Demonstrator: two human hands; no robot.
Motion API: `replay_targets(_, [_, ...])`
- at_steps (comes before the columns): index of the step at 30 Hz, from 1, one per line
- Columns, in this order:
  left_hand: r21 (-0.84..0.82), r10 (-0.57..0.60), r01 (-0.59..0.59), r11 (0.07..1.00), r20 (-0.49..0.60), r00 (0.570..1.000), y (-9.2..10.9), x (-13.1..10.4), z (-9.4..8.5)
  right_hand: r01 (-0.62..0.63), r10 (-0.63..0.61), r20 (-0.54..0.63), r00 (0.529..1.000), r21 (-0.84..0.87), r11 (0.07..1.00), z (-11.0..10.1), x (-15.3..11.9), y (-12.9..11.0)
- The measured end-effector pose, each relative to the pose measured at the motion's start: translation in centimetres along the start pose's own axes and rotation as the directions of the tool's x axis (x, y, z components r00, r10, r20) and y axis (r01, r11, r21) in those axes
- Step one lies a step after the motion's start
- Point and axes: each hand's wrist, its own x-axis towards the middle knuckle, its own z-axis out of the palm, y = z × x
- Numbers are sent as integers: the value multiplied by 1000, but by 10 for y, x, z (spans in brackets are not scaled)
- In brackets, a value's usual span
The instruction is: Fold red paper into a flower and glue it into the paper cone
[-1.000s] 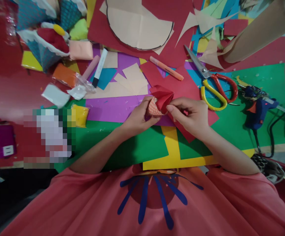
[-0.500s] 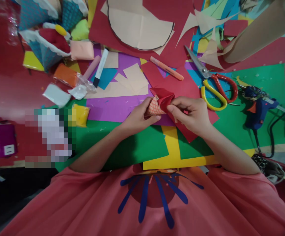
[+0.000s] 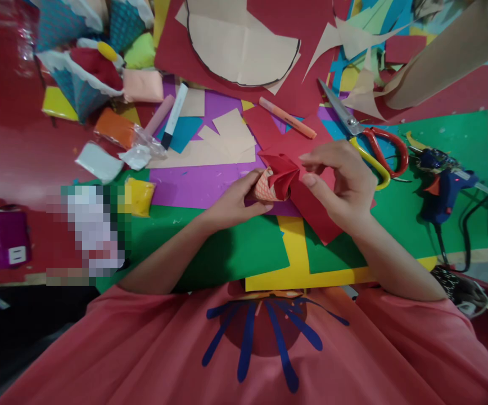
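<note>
Near the middle of the view, my left hand is closed round a small paper cone with an orange-and-cream lattice pattern. Folded red paper sticks out of the cone's wide end, which faces right. Just to the right, my right hand has its thumb and fingers apart, with a gap between them and nothing held; its fingertips are close to the red paper's edge. Beneath the hands lies a larger red sheet.
Scissors and a blue glue gun lie to the right, below a brown paper roll. An orange marker lies beyond the hands. Decorated blue cones and clay packets are on the left.
My right hand has let go of the red paper, moved slightly right and up, and opened. My left hand still holds the cone in about the same place.
</note>
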Motion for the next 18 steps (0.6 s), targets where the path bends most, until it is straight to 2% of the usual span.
replay_targets(2, [24, 41, -42, 999, 26, 999, 1, 0, -1, 76, -75, 43, 996, -26, 997, -2, 0, 0])
replay_targets(5, [53, 79, -82, 995, 55, 995, 4, 1, -3, 122, -120, 78, 990, -28, 992, -4, -1, -3])
replay_targets(12, [43, 81, -86, 995, 100, 992, 4, 2, -8, 249, -236, 130, 963, -90, 964, -7, 2, -3])
replay_targets(18, [43, 72, -74, 996, 45, 996, 0, 2, -7, 208, -192, 168, 967, -83, 975, -9, 1, -5])
